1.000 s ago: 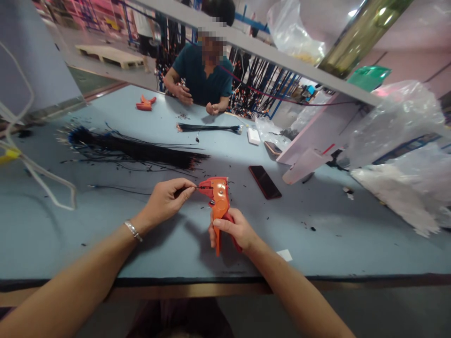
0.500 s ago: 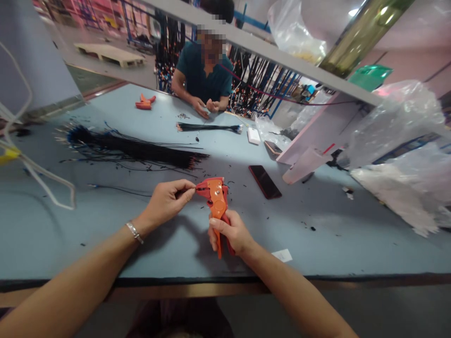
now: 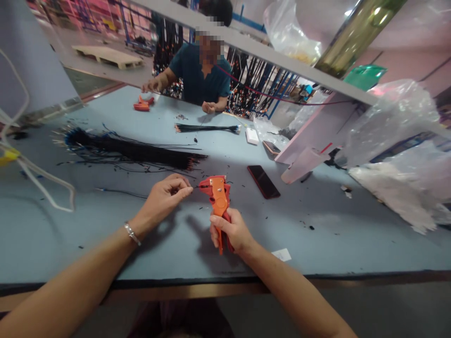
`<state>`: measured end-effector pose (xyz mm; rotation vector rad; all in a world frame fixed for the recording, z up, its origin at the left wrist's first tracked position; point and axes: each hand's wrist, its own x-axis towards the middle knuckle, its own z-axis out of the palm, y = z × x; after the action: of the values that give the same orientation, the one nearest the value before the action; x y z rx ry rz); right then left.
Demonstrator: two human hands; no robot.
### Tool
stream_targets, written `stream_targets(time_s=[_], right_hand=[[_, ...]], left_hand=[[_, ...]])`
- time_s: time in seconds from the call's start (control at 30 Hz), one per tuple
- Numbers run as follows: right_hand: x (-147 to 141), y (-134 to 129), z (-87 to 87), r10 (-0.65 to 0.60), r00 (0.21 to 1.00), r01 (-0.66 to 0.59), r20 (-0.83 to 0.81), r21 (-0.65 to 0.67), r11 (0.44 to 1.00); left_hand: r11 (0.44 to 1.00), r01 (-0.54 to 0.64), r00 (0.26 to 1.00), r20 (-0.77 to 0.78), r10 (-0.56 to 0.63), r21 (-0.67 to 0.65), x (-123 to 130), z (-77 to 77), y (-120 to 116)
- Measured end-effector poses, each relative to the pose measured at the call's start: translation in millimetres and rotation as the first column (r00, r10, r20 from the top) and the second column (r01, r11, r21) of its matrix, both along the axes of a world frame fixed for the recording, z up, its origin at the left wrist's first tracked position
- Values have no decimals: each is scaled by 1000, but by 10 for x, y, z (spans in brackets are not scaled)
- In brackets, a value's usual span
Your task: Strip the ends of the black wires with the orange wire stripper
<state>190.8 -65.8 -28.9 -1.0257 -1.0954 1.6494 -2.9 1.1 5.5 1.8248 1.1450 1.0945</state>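
Observation:
My left hand (image 3: 168,195) pinches a thin black wire (image 3: 123,191), whose tail trails leftward over the blue-grey table. A short bit of the wire's end shows past my fingertips, close to the jaws of the wire stripper (image 3: 219,202); I cannot tell whether it touches them. My right hand (image 3: 230,230) is wrapped round the orange and red handles of that stripper, which stands upright with its red jaws pointing left. Beyond my left hand lies a thick bundle of black wires (image 3: 141,148) with bared, coppery ends on the right.
Across the table (image 3: 327,253) a person (image 3: 200,75) reaches one hand towards another stripper (image 3: 143,104). A smaller wire bundle (image 3: 207,128), a white box (image 3: 252,136) and a red-edged phone (image 3: 263,181) lie ahead. White cable loops (image 3: 45,188) hang at left; plastic bags (image 3: 391,126) are at right.
My left hand has drawn slightly left, away from the stripper's jaws, with the wire. The person opposite has moved one hand out towards the other stripper.

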Motion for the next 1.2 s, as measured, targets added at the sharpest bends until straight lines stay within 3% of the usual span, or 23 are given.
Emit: stream_targets(time_s=[0.13, 0.23, 0.37, 0.47, 0.53, 0.6, 0.67, 0.73, 0.83, 0.9, 0.93, 1.0, 1.1, 1.2], right_hand=[[-42, -12, 23, 31, 999, -31, -8, -4, 1000], [-70, -17, 30, 56, 997, -57, -54, -22, 998], [-101, -11, 15, 75, 987, -83, -141, -56, 995], [-123, 0, 1, 93, 976, -114, -195, -98, 989], [-134, 6, -3, 97, 971, -125, -219, -117, 985], [-137, 11, -4, 99, 969, -128, -226, -117, 985], [-129, 15, 0, 98, 971, -123, -217, -105, 987], [-112, 17, 8, 87, 977, -108, -196, -96, 990], [-81, 21, 25, 54, 986, -68, -157, -82, 994], [-67, 22, 34, 39, 991, -48, -129, -73, 996], [-63, 20, 37, 37, 993, -45, -113, -69, 997], [-62, 15, 36, 41, 996, -45, -78, -60, 997], [-70, 0, 24, 54, 998, -55, -30, -42, 998], [-82, -13, 18, 70, 997, -70, 11, -12, 997]], left_hand=[[969, 35, 974, 226, 22, -245, 38, -27, -3], [915, 90, 906, 414, 89, -393, 73, -83, 12], [852, 143, 770, 597, 224, -503, 122, -86, 16], [772, 201, 607, 695, 385, -603, 164, -37, -11], [742, 263, 519, 738, 431, -617, 194, -4, -33], [728, 311, 482, 761, 434, -612, 219, 14, -48], [726, 313, 494, 758, 425, -612, 230, 11, -49], [749, 250, 572, 718, 397, -613, 215, -10, -38], [859, 27, 840, 478, 258, -511, 145, -32, -21], [945, -147, 966, 162, 200, -291, 89, -17, -26], [967, -185, 979, 53, 197, -175, 66, -2, -36], [989, -143, 988, -63, 141, -38, 45, 32, -64], [998, -60, 992, -115, 59, -5, 70, 51, -105], [997, -83, 987, -141, 81, -6, 106, 26, -118]])
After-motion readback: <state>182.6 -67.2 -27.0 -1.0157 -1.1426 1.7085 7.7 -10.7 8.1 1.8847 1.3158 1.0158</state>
